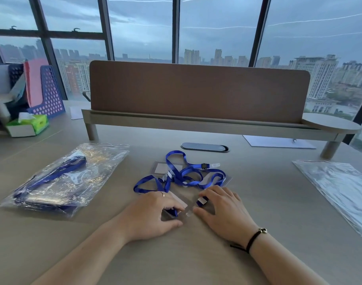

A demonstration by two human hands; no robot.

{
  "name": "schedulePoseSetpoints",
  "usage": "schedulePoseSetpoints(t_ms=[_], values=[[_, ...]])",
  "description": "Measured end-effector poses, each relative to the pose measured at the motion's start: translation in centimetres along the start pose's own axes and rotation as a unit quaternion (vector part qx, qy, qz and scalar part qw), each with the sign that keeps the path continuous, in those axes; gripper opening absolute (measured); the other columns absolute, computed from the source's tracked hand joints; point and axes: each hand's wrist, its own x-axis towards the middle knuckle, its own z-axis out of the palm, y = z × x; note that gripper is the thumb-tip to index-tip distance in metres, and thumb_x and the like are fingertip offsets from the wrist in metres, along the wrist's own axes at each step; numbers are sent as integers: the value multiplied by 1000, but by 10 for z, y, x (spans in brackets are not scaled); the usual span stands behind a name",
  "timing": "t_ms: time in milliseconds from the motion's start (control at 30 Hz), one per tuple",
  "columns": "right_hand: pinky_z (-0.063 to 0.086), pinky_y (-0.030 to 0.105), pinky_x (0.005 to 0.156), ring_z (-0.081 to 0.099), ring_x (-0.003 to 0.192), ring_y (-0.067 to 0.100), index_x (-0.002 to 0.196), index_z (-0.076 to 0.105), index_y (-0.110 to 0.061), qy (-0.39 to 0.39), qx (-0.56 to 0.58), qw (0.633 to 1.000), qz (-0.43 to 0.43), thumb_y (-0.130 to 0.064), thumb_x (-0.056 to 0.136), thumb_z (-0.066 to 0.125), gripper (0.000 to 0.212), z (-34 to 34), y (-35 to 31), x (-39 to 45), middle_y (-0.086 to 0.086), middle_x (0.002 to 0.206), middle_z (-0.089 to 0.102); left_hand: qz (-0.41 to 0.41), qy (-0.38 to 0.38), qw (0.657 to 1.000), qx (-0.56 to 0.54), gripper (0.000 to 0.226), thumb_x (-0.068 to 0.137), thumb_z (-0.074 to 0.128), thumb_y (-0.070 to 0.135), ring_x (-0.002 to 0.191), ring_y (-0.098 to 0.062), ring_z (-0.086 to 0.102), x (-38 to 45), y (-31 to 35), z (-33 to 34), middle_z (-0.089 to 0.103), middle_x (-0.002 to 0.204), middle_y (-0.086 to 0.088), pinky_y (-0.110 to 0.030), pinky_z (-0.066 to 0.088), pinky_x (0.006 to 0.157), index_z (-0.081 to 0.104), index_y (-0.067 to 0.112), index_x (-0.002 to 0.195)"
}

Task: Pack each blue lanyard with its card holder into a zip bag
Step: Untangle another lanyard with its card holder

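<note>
A tangle of blue lanyards [188,173] lies mid-table over clear card holders [161,167]. In front of it lies another clear card holder [189,202], between my two hands. My left hand [153,214] pinches a blue lanyard end at the holder's left edge. My right hand [223,208] pinches the lanyard's clip at the holder's right side. At the left lie zip bags [62,182] with blue lanyards packed inside. A stack of flat zip bags [340,190] sits at the right.
A desk divider on a raised shelf [196,120] crosses the table behind the work area, with an oval cable port [204,147] in front of it. A tissue box [27,124] and a file rack [46,93] stand far left. White paper [278,141] lies under the shelf.
</note>
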Motion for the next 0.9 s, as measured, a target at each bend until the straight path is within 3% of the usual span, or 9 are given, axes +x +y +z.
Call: schedulePoseSetpoints(t_ms=[100,267,367,433,500,600,700,800,900], values=[[30,28,104,42,120,9,127,55,-42,-12,-7,1000,-7,-65,91,44,44,-5,0,0,-20,124,50,-1,2,1000,-18,30,83,71,42,103,12,59,-1,1,0,62,109,37,-14,48,89,71,39,113],[34,26,94,46,103,8,101,63,-35,13,11,1000,-10,-60,91,51,30,-9,-1,-2,-19,104,56,-12,51,998,44,54,78,58,73,111,8,53,-1,1,3,64,113,29,-21,46,96,67,40,119],[31,25,96,41,100,1,92,60,-33,22,16,999,-23,-59,91,54,26,-12,-5,-5,-19,97,58,12,76,994,78,66,76,51,81,116,6,51,1,8,6,65,118,26,-12,31,107,66,37,123],[28,21,95,33,95,-5,88,59,-36,23,57,998,-30,-57,90,57,21,-14,-12,-8,-21,92,55,22,90,993,72,64,80,53,76,117,5,51,1,12,9,65,120,23,-5,20,103,62,36,129],[30,18,92,34,99,-5,78,56,-43,28,137,990,-20,-60,84,60,18,-12,-21,-10,-19,87,56,38,101,992,73,54,86,52,70,111,3,52,1,15,10,67,114,21,-6,26,96,61,37,128],[33,15,88,39,101,-1,72,59,-44,58,215,975,-4,-63,78,63,20,-6,-26,-10,-13,80,64,71,105,988,88,36,95,44,58,86,-4,58,2,19,7,69,86,15,-16,39,83,69,33,104],[33,14,77,46,90,1,72,66,-36,86,234,968,-5,-63,75,66,27,-10,-20,-8,-23,78,63,70,151,983,73,32,99,41,50,67,-6,54,2,19,0,64,69,14,-22,43,70,67,32,92],[30,16,58,42,59,7,62,58,-26,96,254,962,9,-46,77,77,32,-21,-9,-6,-11,57,51,-5,230,973,-6,32,99,42,48,61,-6,58,1,10,-6,64,68,16,-34,50,60,63,29,83],[37,16,57,47,55,4,57,59,-34,115,304,944,52,-23,82,78,33,-31,0,-4,-13,57,56,-99,302,944,-89,33,96,46,42,62,-10,64,2,0,-11,68,68,12,-40,54,61,63,22,75]])
